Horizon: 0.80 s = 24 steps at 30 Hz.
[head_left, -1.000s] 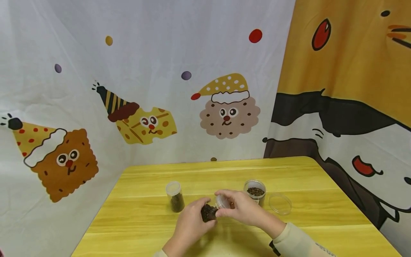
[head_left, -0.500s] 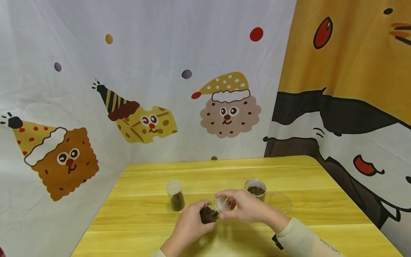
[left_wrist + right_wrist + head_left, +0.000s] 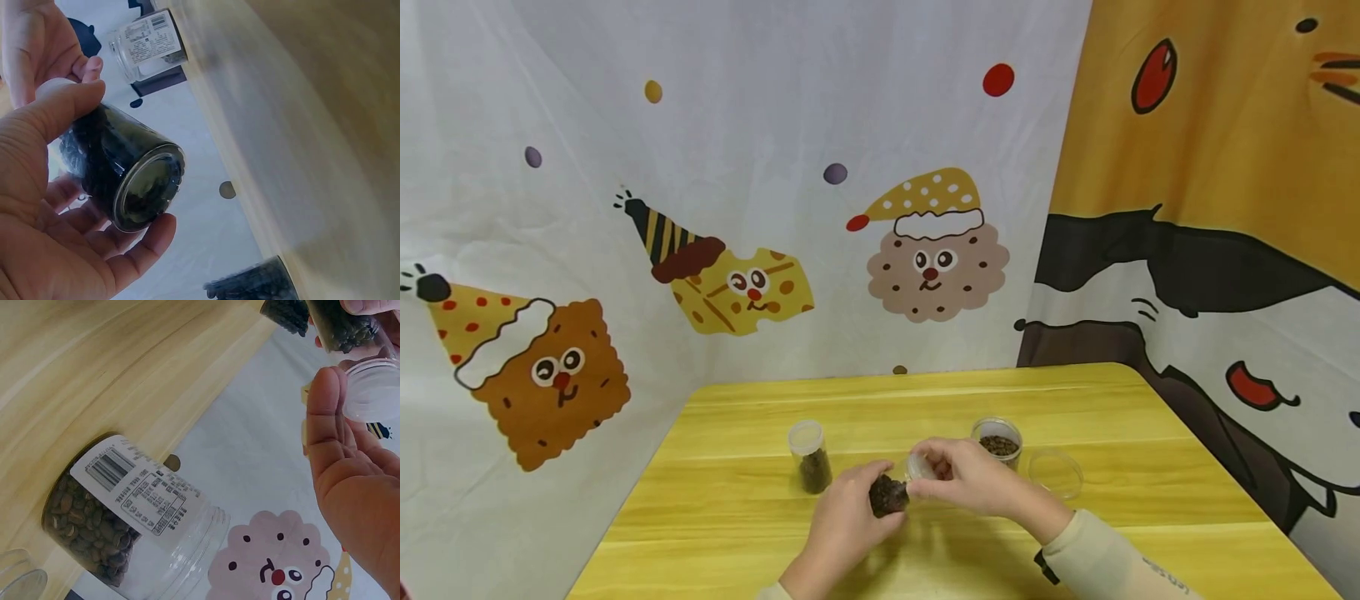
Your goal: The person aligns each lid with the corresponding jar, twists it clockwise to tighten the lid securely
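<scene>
My left hand (image 3: 847,521) grips a small clear jar (image 3: 134,169) holding dark, beadlike contents. The jar tilts, its base towards the left wrist camera and its mouth towards my other hand. At that mouth, my right hand (image 3: 981,483) holds a translucent round lid (image 3: 374,390) between thumb and fingers. Whether lid and jar touch is unclear. Further left on the table stands a similar capped jar (image 3: 810,458) of dark contents. Behind my right hand is a wider uncovered jar (image 3: 997,446) with brown beans, its label (image 3: 147,484) facing the right wrist camera.
A clear round lid (image 3: 1056,473) lies on the yellow wood-grain table (image 3: 737,533), right of the wide jar. A white curtain (image 3: 760,100) with cartoon prints hangs behind the table, and an orange and black print (image 3: 1225,158) hangs at the right.
My right hand, with the lid, shifts slightly away from me and its fingers change their hold. The left hand and its jar move only a little. The standing jars stay put.
</scene>
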Motion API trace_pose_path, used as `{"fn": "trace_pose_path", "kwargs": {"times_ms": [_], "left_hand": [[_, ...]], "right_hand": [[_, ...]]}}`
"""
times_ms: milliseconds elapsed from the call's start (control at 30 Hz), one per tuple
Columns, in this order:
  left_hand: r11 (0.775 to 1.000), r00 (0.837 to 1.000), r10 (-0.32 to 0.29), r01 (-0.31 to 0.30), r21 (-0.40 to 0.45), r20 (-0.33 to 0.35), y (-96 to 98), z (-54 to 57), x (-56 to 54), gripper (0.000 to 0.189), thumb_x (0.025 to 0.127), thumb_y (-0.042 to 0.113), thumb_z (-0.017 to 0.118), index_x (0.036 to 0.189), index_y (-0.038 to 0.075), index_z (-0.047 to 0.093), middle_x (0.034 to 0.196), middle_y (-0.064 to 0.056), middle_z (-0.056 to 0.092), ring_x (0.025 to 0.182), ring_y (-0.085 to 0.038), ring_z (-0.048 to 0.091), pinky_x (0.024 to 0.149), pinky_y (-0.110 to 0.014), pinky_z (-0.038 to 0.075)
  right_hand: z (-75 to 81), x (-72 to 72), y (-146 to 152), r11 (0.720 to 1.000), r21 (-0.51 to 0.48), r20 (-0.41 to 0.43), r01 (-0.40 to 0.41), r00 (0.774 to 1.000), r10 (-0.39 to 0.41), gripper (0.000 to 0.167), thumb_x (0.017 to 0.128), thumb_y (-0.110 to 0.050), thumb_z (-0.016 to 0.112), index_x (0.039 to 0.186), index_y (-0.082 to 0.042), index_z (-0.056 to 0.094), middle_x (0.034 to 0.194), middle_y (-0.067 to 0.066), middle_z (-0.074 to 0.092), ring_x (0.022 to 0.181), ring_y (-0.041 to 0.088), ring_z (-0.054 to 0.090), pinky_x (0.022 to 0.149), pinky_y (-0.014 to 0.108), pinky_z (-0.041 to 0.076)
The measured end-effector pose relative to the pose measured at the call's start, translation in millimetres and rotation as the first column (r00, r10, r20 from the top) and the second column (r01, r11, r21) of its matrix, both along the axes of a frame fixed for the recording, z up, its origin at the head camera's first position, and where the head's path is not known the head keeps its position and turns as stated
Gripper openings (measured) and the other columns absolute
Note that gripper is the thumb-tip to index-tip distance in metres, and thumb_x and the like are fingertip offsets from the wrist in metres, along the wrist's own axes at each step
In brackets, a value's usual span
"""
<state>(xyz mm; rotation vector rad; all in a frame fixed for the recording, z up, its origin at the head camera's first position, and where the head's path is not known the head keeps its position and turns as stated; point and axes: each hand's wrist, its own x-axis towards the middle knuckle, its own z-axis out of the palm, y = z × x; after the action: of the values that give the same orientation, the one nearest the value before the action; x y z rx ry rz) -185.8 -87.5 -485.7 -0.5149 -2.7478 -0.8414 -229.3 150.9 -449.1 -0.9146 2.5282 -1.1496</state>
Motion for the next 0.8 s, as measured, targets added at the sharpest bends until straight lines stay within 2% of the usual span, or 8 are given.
{"fn": "trace_pose_path", "kwargs": {"times_ms": [100, 233, 333, 533, 633, 800], "left_hand": [[1.0, 1.0, 0.001, -0.002, -0.016, -0.01, 0.5, -0.5, 0.1, 0.062, 0.077, 0.033, 0.097, 0.131, 0.013, 0.073, 0.122, -0.01, 0.079, 0.108, -0.029, 0.077, 0.084, -0.049, 0.067], [0.999, 0.999, -0.011, 0.01, -0.038, -0.03, 0.5, -1.9, 0.3, 0.064, 0.075, 0.031, 0.099, 0.13, 0.011, 0.073, 0.122, -0.011, 0.079, 0.109, -0.032, 0.077, 0.086, -0.051, 0.067], [0.999, 0.999, -0.017, 0.016, -0.039, -0.032, 0.4, -2.4, 0.3, 0.065, 0.074, 0.03, 0.1, 0.13, 0.01, 0.073, 0.123, -0.012, 0.079, 0.11, -0.032, 0.077, 0.088, -0.052, 0.066], [0.999, 0.999, -0.015, 0.013, -0.035, -0.035, 0.4, -1.9, 0.9, 0.064, 0.075, 0.031, 0.099, 0.13, 0.01, 0.073, 0.122, -0.011, 0.079, 0.109, -0.032, 0.077, 0.088, -0.051, 0.066], [0.999, 0.999, -0.006, 0.004, -0.047, -0.051, 1.0, -1.4, 1.2, 0.064, 0.075, 0.031, 0.099, 0.129, 0.011, 0.073, 0.121, -0.01, 0.08, 0.108, -0.032, 0.077, 0.089, -0.051, 0.066], [0.995, 0.995, 0.018, -0.028, -0.098, -0.098, 2.4, -1.0, 1.8, 0.063, 0.073, 0.034, 0.1, 0.128, 0.015, 0.074, 0.119, -0.008, 0.08, 0.104, -0.03, 0.077, 0.088, -0.051, 0.065]], "right_hand": [[-0.6, -0.1, 1.6, 1.0, 0.015, -0.005, -0.014, 1.0, 0.014, 0.059, 0.1, -0.053, 0.072, 0.144, -0.015, 0.063, 0.108, -0.004, 0.075, 0.085, 0.006, 0.069, 0.073, 0.025, 0.059], [-0.5, 1.6, 4.0, 0.998, 0.038, -0.04, -0.042, 0.998, 0.044, 0.073, 0.096, -0.05, 0.078, 0.156, -0.017, 0.053, 0.132, 0.004, 0.072, 0.099, 0.006, 0.07, 0.083, 0.028, 0.062], [-0.3, 2.7, 4.1, 0.997, 0.037, -0.076, -0.062, 0.995, 0.064, 0.073, 0.095, -0.047, 0.081, 0.157, -0.019, 0.053, 0.144, 0.006, 0.068, 0.107, 0.009, 0.071, 0.089, 0.032, 0.064], [-0.8, 3.0, 2.6, 0.998, 0.029, -0.121, -0.056, 0.991, 0.059, 0.061, 0.096, -0.04, 0.082, 0.148, -0.017, 0.062, 0.137, 0.003, 0.071, 0.103, 0.007, 0.071, 0.084, 0.024, 0.062], [-1.1, 3.0, 2.2, 0.999, 0.015, -0.1, -0.052, 0.994, 0.053, 0.059, 0.096, -0.041, 0.081, 0.147, -0.018, 0.063, 0.129, 0.0, 0.073, 0.098, 0.004, 0.07, 0.081, 0.023, 0.061], [-1.3, 2.4, 1.3, 0.998, -0.015, -0.047, -0.053, 0.998, 0.052, 0.057, 0.097, -0.043, 0.079, 0.145, -0.015, 0.064, 0.105, -0.004, 0.075, 0.086, 0.001, 0.068, 0.074, 0.022, 0.06]]}}
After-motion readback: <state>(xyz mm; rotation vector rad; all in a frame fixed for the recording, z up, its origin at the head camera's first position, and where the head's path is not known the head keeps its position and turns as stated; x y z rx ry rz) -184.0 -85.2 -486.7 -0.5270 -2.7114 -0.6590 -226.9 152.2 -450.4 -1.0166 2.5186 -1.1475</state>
